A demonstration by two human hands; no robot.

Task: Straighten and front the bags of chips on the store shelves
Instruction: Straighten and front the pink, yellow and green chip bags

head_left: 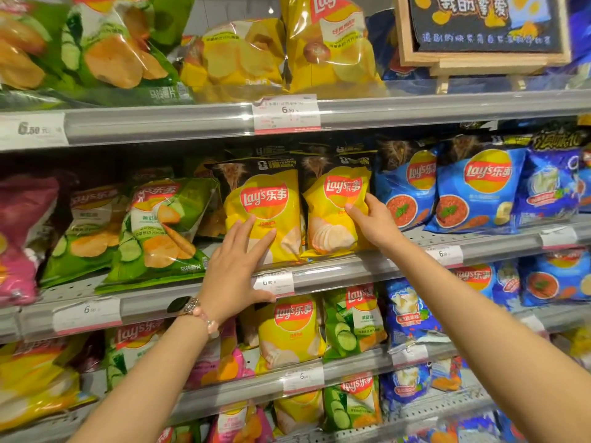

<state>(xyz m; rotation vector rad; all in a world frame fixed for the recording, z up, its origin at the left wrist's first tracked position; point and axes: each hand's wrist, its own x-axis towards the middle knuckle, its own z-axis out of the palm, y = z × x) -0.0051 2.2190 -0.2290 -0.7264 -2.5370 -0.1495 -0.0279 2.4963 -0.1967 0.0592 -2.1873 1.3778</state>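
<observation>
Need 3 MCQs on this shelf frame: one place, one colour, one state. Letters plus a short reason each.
1. Where does the left hand rest?
A. on the left yellow bag
B. on a blue bag
C. on the sign

2. What colour are the tilted bags left of the yellow ones?
A. red
B. green
C. black

3. How does the right hand meet the right yellow bag?
A. apart from it
B. flat on top
C. holds its right edge

A: straight fingers lie on its front.
B: green with cucumber slices.
C: thumb on its front, hand at its edge.
</observation>
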